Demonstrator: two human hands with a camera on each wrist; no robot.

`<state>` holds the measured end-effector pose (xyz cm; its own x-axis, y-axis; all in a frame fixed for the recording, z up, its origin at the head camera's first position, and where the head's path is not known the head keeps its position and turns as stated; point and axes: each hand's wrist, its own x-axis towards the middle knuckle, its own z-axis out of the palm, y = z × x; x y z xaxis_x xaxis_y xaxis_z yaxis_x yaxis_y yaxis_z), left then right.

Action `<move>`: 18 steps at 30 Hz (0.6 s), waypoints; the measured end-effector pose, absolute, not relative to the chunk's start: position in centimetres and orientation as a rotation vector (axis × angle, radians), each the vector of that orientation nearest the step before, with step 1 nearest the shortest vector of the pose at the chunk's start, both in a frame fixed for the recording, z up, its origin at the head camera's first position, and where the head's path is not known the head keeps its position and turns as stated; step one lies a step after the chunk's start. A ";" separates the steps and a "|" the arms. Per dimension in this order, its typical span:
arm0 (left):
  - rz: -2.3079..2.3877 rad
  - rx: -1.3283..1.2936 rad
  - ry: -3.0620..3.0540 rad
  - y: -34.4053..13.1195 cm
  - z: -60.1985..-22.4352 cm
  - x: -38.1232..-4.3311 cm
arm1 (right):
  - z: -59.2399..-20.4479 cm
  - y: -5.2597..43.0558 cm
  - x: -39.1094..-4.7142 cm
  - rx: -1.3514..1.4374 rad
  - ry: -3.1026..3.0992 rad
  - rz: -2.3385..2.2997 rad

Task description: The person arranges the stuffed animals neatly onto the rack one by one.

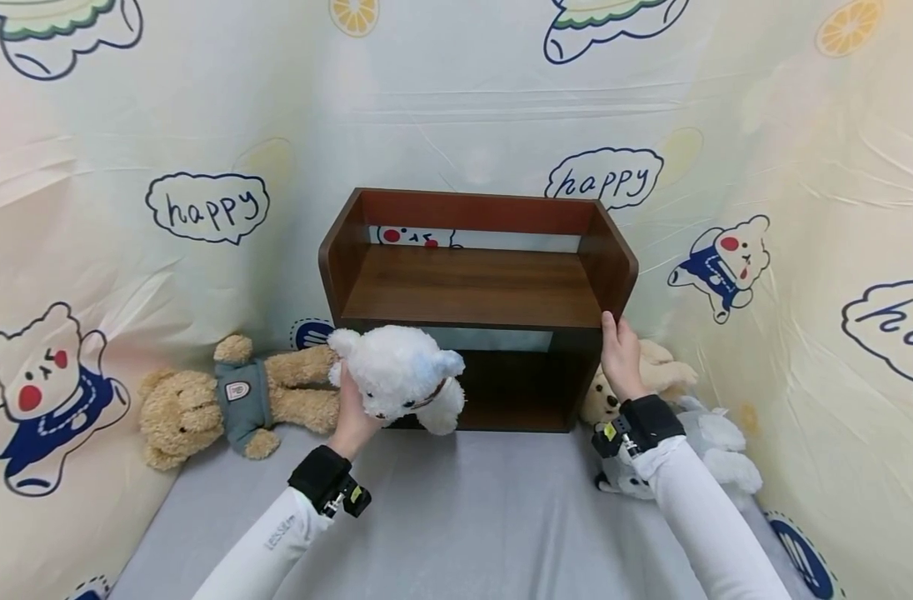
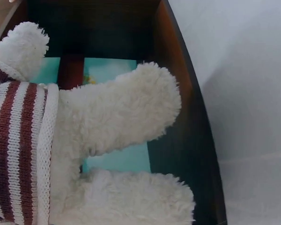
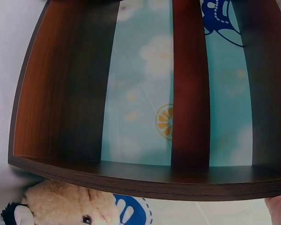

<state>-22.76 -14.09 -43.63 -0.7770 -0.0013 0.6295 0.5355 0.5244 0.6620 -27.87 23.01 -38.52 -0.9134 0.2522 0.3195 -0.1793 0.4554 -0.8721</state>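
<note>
My left hand [image 1: 355, 408] grips a fluffy white teddy bear [image 1: 396, 367] at the front of the lower compartment of a dark brown two-tier shelf [image 1: 471, 287]. In the left wrist view the bear's striped brown-and-white sweater [image 2: 18, 150] and its white legs [image 2: 126, 108] lie across the shelf's opening. The bear's body hides most of the left hand. My right hand [image 1: 623, 358] touches the outer right side of the shelf with its fingers fairly straight. One fingertip [image 3: 278, 208] shows at the shelf's edge in the right wrist view.
A tan teddy bear [image 1: 190, 408] in a grey-blue shirt lies left of the shelf. Several plush toys, among them a beige one [image 1: 666, 371] and a grey-white one [image 1: 719, 450], are piled at the right. Grey cloth [image 1: 471, 517] covers the surface; a printed curtain [image 1: 456, 108] hangs behind.
</note>
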 end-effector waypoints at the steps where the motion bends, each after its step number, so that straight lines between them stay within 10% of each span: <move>1: -1.185 -0.440 -2.197 -14.1 -43.8 -22.9 | -38.5 23.0 -27.9 -0.060 -2.302 1.454; 18: -1.128 -0.463 -2.216 -13.5 -47.5 -24.8 | -38.2 22.8 -27.5 -0.079 -2.328 1.469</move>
<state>-24.80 -13.54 -47.54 -0.7575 0.0358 0.6519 0.5480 0.5776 0.6051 -27.49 22.83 -38.19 -0.9241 0.2488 0.2900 -0.1548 0.4502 -0.8794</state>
